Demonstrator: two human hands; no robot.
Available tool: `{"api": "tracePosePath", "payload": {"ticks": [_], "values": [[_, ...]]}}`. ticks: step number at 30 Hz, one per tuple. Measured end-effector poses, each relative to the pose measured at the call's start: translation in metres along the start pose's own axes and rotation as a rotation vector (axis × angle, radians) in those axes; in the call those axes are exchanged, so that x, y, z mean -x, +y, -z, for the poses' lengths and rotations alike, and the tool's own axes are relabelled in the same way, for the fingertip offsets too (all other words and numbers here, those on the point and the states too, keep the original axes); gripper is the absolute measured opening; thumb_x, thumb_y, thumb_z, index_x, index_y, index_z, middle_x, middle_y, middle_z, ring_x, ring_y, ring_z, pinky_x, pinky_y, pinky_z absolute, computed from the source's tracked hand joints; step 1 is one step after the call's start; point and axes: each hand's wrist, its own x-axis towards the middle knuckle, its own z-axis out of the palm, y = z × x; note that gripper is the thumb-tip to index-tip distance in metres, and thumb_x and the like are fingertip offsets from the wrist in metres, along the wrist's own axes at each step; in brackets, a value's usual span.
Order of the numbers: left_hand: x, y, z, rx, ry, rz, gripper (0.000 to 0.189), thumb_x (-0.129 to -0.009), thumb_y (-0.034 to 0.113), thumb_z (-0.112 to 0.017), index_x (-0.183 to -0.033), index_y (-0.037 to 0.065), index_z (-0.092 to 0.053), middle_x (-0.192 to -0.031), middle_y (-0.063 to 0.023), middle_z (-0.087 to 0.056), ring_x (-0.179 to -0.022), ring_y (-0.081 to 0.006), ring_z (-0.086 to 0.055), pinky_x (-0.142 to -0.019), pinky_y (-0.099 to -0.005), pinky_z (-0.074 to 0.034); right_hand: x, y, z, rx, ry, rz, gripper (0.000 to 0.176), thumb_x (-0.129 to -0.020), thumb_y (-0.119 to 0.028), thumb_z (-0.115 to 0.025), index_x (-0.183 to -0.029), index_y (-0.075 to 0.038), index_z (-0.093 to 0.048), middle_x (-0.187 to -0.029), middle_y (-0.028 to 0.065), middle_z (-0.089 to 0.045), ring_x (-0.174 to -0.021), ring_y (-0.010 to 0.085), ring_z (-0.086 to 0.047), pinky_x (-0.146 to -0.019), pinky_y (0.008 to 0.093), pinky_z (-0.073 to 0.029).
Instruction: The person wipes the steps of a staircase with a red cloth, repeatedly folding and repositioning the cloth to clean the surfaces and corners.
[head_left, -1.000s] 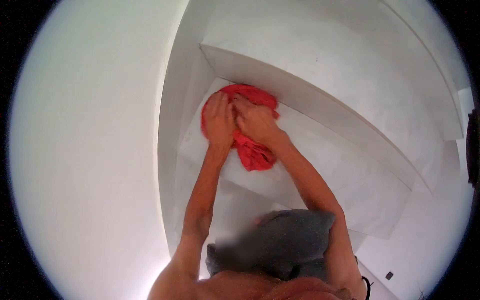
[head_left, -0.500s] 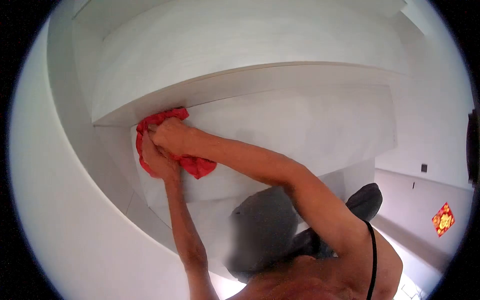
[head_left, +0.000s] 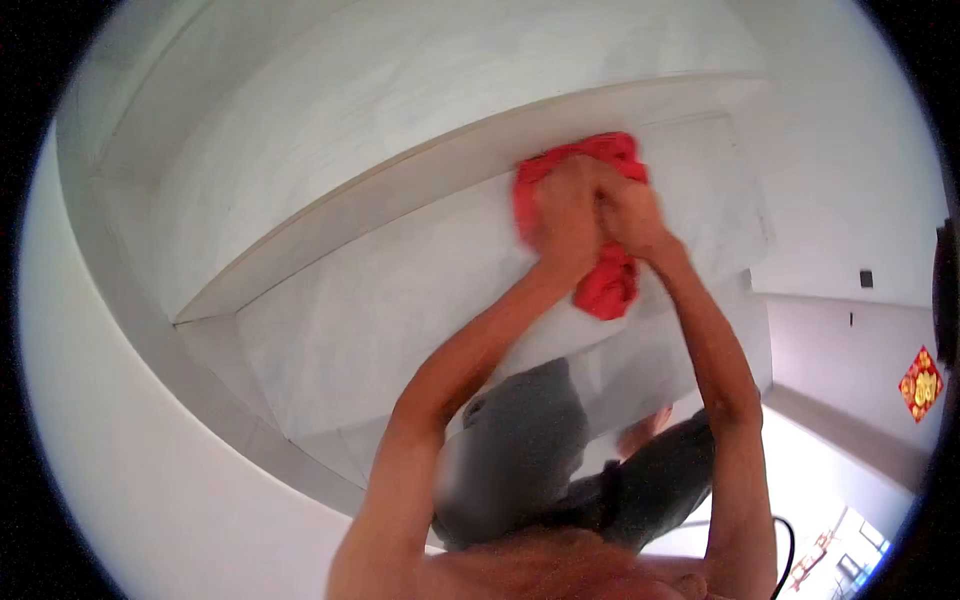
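A crumpled red cloth (head_left: 606,288) lies on the pale stair tread (head_left: 400,275), toward its right part and close to the riser (head_left: 420,180). My left hand (head_left: 568,215) presses down on the cloth's left side, its fingers closed over the fabric. Right beside it, touching, my right hand (head_left: 635,212) grips the cloth from the other side. Fingertips of both hands are partly hidden and a little blurred. Cloth shows beyond the knuckles and below the wrists.
Another pale step (head_left: 420,90) rises above the riser. A curved white side wall (head_left: 150,440) borders the left. On the right wall (head_left: 840,180) are a small dark plate (head_left: 866,279) and a red-and-gold diamond decoration (head_left: 921,385). My dark-clothed leg (head_left: 530,420) is bent below the tread.
Both hands have moved the red cloth from the tread's left corner to its right part, along the riser. My view has shifted and tilted with them.
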Motion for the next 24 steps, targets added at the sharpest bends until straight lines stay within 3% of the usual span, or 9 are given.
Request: {"api": "tracePosePath", "payload": {"ticks": [3,5,10,14,18,19,20,22,24], "values": [[-0.029,0.012,-0.055,0.17,-0.21,-0.151,0.022,-0.091,0.012,-0.049,-0.105,0.004,-0.064,-0.109,-0.018,-0.065,-0.105,-0.036,-0.061,-0.094,-0.0466,-0.045,0.01,0.052,0.03,0.123,0.081,-0.264,0.037,-0.093,-0.024,-0.055,-0.127,-0.014,-0.063,-0.115,0.0172,-0.069,-0.104,0.039,-0.066,-0.088,0.0459,-0.051],[-0.02,0.002,-0.069,0.094,-0.137,-0.371,0.03,-0.09,0.012,-0.05,-0.117,0.003,-0.06,-0.12,-0.0184,-0.061,-0.115,-0.0359,-0.056,-0.102,-0.0485,-0.04,0.021,0.066,0.02,0.181,0.15,-0.381,0.039,-0.097,-0.023,-0.052,-0.134,-0.019,-0.059,-0.118,0.0169,-0.069,-0.11,0.0388,-0.064,-0.091,0.046,-0.05],[-0.003,0.004,-0.053,-0.076,-0.34,-0.399,0.039,-0.089,0.014,-0.052,-0.126,0.002,-0.055,-0.129,-0.0179,-0.057,-0.123,-0.0346,-0.051,-0.106,-0.0493,-0.035,0.041,0.053,0.011,0.172,0.196,-0.419,0.043,-0.096,-0.017,-0.051,-0.139,-0.012,-0.054,-0.129,0.0162,-0.064,-0.111,0.0379,-0.064,-0.091,0.0452,-0.051],[0.056,-0.004,-0.005,-0.056,-0.275,-0.24,0.04,-0.088,0.015,-0.054,-0.126,0.002,-0.055,-0.13,-0.0162,-0.057,-0.124,-0.0331,-0.05,-0.106,-0.049,-0.036,0.08,0.033,-0.042,0.2,0.251,-0.137,0.049,-0.09,-0.008,-0.054,-0.139,-0.008,-0.054,-0.137,0.0198,-0.058,-0.107,0.0378,-0.066,-0.087,0.0449,-0.054],[0.071,-0.045,0.123,-0.179,-0.171,-0.065,0.038,-0.085,0.019,-0.059,-0.121,0.008,-0.061,-0.121,-0.0144,-0.063,-0.115,-0.0339,-0.057,-0.101,-0.0475,-0.042,0.048,-0.078,-0.11,0.026,0.165,0.111,0.046,-0.088,-0.014,-0.059,-0.134,-0.009,-0.057,-0.126,0.0221,-0.064,-0.092,0.0383,-0.069,-0.077,0.0452,-0.056],[0.071,-0.029,0.164,-0.116,-0.24,0.073,0.035,-0.084,0.018,-0.06,-0.117,0.011,-0.065,-0.119,-0.0138,-0.066,-0.114,-0.0338,-0.059,-0.098,-0.0465,-0.045,0.051,-0.096,-0.123,0.014,-0.063,-0.015,0.037,-0.086,-0.023,-0.065,-0.12,-0.008,-0.065,-0.106,0.02,-0.069,-0.083,0.0378,-0.069,-0.072,0.0458,-0.055],[0.084,-0.026,0.198,-0.117,-0.095,0.031,0.034,-0.08,0.018,-0.062,-0.114,0.012,-0.065,-0.11,-0.0117,-0.065,-0.107,-0.0348,-0.059,-0.094,-0.0479,-0.044,0.05,-0.116,-0.139,0.001,-0.128,0.032,0.037,-0.084,-0.022,-0.065,-0.118,-0.007,-0.065,-0.106,0.0204,-0.069,-0.082,0.0369,-0.068,-0.071,0.0456,-0.055],[0.12,-0.035,0.24,-0.473,-0.198,0.223,0.03,-0.079,0.021,-0.065,-0.107,0.013,-0.07,-0.109,-0.0096,-0.068,-0.107,-0.033,-0.061,-0.094,-0.047,-0.045,0.052,-0.162,-0.17,-0.023,-0.216,0.273,0.036,-0.082,-0.021,-0.065,-0.114,-0.006,-0.067,-0.105,0.0213,-0.068,-0.08,0.0353,-0.068,-0.067,0.0451,-0.054],[0.145,-0.031,0.287,-0.385,-0.107,0.285,0.036,-0.085,0.029,-0.062,-0.114,0.01,-0.068,-0.115,-0.0107,-0.067,-0.11,-0.0335,-0.06,-0.097,-0.0466,-0.043,0.058,-0.211,-0.198,-0.019,-0.272,0.499,0.036,-0.079,-0.021,-0.066,-0.111,-0.004,-0.068,-0.104,0.0222,-0.067,-0.078,0.0337,-0.068,-0.064,0.0446,-0.054]]}}
